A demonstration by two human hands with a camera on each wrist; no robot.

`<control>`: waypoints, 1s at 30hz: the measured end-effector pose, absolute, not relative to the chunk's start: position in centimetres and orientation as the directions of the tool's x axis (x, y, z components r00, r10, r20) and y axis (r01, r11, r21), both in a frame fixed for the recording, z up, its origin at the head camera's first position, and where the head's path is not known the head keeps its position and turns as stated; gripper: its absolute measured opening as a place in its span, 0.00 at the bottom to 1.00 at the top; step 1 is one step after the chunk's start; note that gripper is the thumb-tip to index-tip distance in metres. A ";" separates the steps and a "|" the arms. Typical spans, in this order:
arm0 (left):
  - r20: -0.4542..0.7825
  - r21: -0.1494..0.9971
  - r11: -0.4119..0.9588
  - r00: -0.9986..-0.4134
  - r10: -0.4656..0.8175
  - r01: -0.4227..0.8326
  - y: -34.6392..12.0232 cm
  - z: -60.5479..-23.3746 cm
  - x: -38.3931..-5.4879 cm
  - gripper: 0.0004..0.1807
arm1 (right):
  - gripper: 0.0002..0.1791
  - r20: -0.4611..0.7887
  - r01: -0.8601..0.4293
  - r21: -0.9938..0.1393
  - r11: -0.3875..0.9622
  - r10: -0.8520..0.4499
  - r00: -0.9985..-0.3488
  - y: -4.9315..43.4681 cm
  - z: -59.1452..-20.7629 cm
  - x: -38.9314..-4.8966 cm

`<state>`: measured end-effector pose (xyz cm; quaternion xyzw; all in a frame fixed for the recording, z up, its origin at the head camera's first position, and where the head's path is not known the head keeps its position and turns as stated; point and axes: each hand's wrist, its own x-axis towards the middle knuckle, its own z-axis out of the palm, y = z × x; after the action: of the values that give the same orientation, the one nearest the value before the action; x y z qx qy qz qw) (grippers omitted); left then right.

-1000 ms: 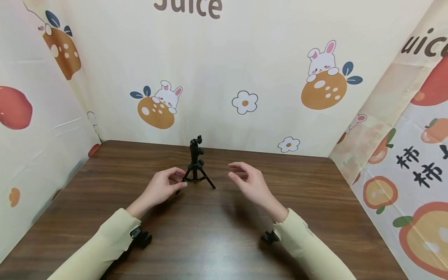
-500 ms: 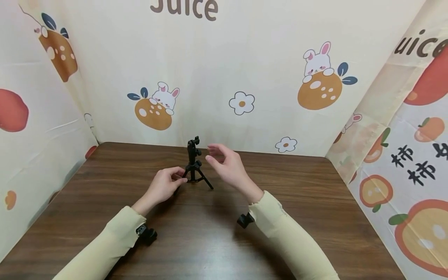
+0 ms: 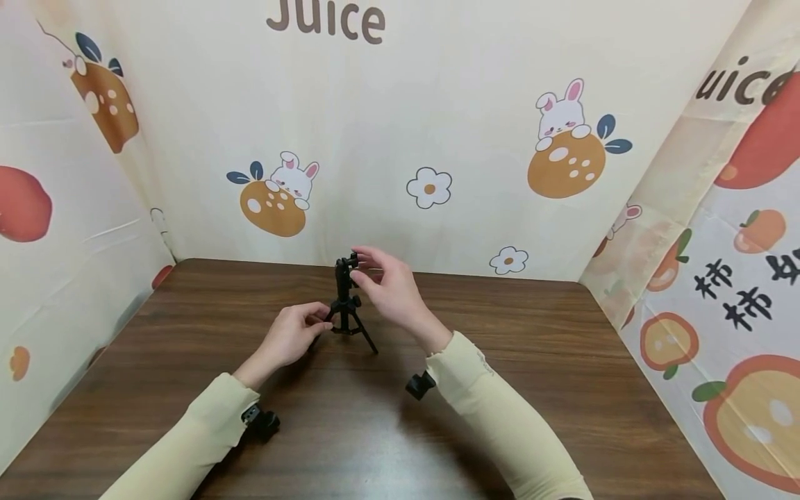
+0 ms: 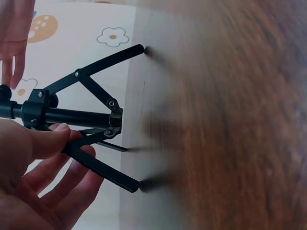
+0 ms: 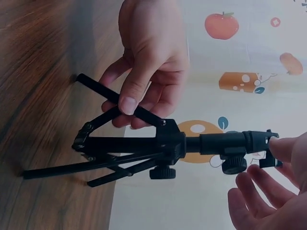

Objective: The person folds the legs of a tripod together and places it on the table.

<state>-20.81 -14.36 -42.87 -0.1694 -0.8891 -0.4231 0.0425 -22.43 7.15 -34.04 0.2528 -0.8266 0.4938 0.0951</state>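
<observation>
Black tripod (image 3: 346, 305), dark-brown wood-grain table (image 3: 562, 389)

A dark brown wooden table with a visible grain (image 3: 562, 389) fills the lower half of the frame. Cream printed fabric backdrop panels (image 3: 475, 104) enclose it at the back, left and right. The back panel carries brown "Juice" lettering (image 3: 326, 19) at top centre, cartoon white rabbits on orange fruits (image 3: 565, 142), and small white flowers (image 3: 428, 187). The right panel shows oranges and dark Chinese characters (image 3: 744, 288). Light is even and soft.
</observation>
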 end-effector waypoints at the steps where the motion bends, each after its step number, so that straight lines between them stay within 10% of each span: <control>1: 0.222 0.738 0.582 -0.938 0.268 0.341 -14.3 -42.9 -20.8 0.07 | 0.22 0.408 -0.512 -0.767 0.386 -0.323 -0.854 7.0 -34.0 -22.4; 30: 0.288 0.710 0.597 -0.928 0.237 0.373 -13.4 -43.2 -20.8 0.03 | 0.13 0.409 -0.528 -0.671 0.520 -0.334 -0.849 5.4 -33.1 -22.6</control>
<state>-20.83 -13.40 -43.16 -0.1714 -0.8897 -0.4150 0.0822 -22.56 5.44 -33.11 0.2495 -0.8641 0.4218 0.1152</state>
